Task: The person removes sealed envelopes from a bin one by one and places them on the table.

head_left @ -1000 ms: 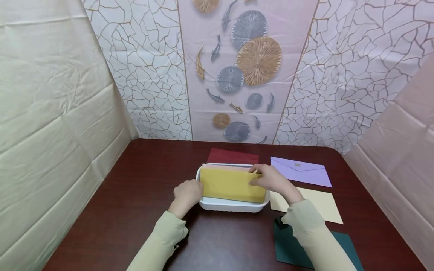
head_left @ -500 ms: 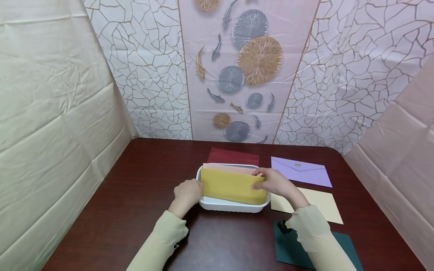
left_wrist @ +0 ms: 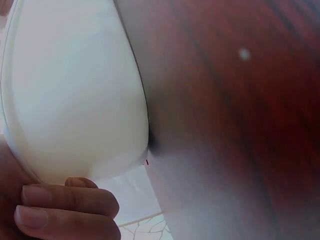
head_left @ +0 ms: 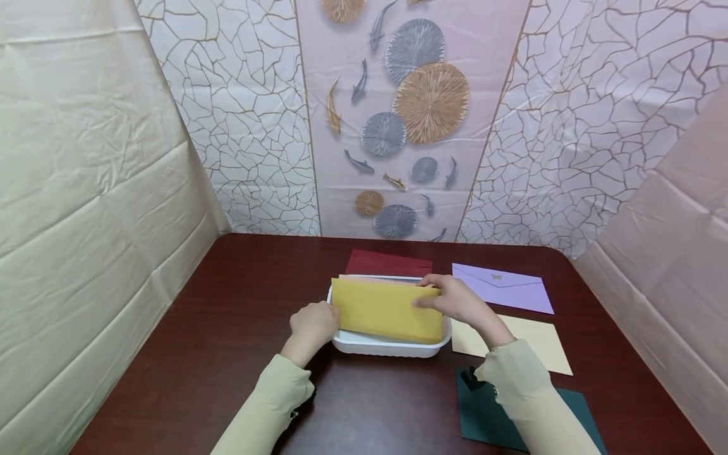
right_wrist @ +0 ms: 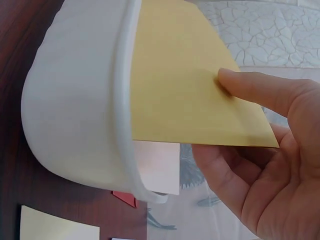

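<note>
A white plastic bin (head_left: pixel 383 347) stands mid-table, with a yellow envelope (head_left: pixel 387 309) slanting up out of it. My right hand (head_left: pixel 452 300) pinches the envelope's right end, thumb on the near face and fingers behind, as the right wrist view shows on the yellow paper (right_wrist: pixel 180 85). A pale pink envelope (right_wrist: pixel 159 167) sits behind it in the bin. My left hand (head_left: pixel 315 324) grips the bin's left rim; in the left wrist view its curled fingers (left_wrist: pixel 70 212) lie against the bin's white wall (left_wrist: pixel 75 90).
Behind the bin lies a dark red envelope (head_left: pixel 389 261). To the right a lavender envelope (head_left: pixel 503 287), a cream envelope (head_left: pixel 540 341) and a dark green envelope (head_left: pixel 574 404) lie on the brown table (head_left: pixel 188 354), the green one partly under my right sleeve (head_left: pixel 523 379). Fabric walls surround the table.
The yellow envelope dips at its right end, uncovering more of the pink one, then rises again and shifts slightly left with my right hand. My left hand stays on the rim.
</note>
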The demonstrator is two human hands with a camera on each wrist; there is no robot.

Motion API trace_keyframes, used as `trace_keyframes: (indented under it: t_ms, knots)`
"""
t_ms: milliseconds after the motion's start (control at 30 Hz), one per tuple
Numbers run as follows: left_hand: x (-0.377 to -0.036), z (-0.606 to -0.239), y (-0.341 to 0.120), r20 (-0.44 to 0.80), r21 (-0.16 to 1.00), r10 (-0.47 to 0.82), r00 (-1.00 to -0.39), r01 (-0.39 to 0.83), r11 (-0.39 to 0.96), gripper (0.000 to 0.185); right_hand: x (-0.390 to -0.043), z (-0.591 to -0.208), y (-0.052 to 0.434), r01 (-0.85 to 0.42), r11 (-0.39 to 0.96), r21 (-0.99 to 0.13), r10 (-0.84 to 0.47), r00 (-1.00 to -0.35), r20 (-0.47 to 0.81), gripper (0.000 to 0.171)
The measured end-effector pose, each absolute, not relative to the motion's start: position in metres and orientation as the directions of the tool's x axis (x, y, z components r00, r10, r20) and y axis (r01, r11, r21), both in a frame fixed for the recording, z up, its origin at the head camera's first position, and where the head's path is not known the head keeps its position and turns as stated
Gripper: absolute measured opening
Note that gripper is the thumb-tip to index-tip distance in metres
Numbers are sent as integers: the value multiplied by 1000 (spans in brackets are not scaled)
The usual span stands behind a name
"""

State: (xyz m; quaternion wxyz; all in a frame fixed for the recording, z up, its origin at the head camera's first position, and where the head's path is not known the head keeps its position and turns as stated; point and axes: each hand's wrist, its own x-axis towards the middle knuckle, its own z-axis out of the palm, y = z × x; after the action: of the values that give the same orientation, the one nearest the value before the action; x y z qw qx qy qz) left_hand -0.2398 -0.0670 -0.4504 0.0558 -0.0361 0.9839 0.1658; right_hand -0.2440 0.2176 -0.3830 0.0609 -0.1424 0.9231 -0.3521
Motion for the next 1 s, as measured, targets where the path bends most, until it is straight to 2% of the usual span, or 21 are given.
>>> trace_keyframes:
  t_ms: [1000]
  knots:
    - [-238, -451, -70, -101, 347, -35, -994, -69, 935, 45, -233, -361, 207, -257, 715, -650, -315, -949, 29, 25]
